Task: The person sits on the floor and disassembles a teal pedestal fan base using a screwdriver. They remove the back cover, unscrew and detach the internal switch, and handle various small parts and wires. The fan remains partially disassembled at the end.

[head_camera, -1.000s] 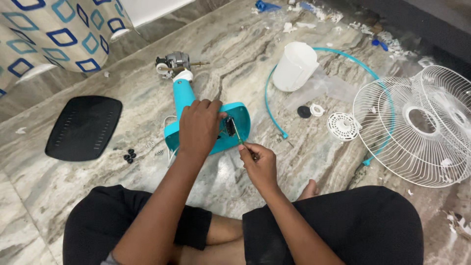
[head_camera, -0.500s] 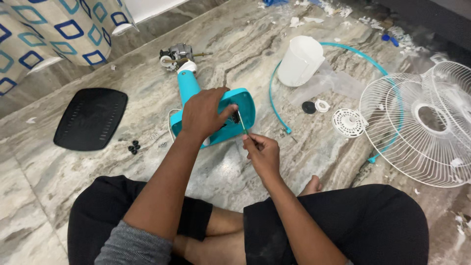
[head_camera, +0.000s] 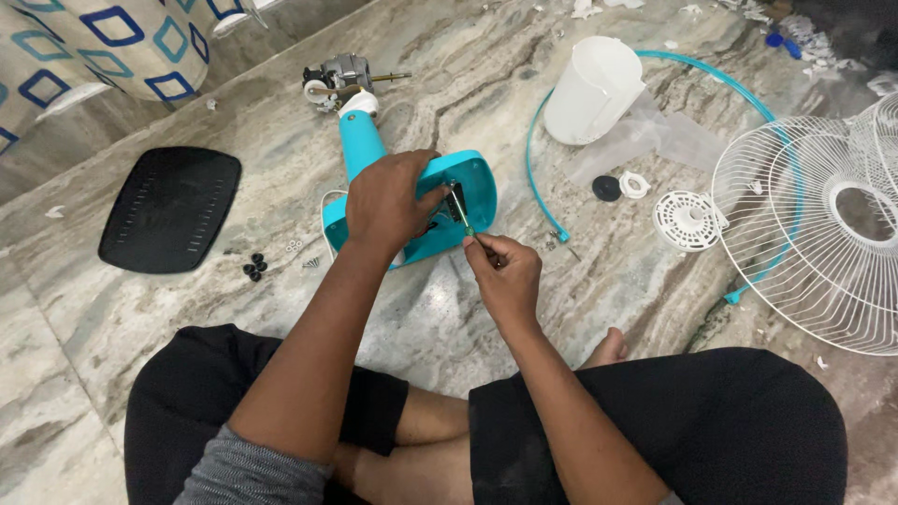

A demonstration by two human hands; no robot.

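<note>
one blue fan stand (head_camera: 412, 201) is lying on the marble floor (head_camera: 140, 309), with one small motor (head_camera: 339, 75) at its far end. the stand is pressed down by the left hand (head_camera: 388, 201), which is spread over it with bent fingers. one thin screwdriver (head_camera: 461, 213) is gripped in the right hand (head_camera: 505, 271), which is closed around its handle; the tip is set into the stand's base, just beside the left thumb. both arms are stretched out over crossed legs.

one black cover (head_camera: 168, 208) is seen to the left. a few small black caps (head_camera: 253, 269) are lying between it and the stand. one white tub (head_camera: 594, 89) is placed far right, with one blue ring (head_camera: 533, 159) curving around it. one white wire fan guard (head_camera: 814, 224) is lying at the right, and one round white cap (head_camera: 687, 220) is just beside it.
</note>
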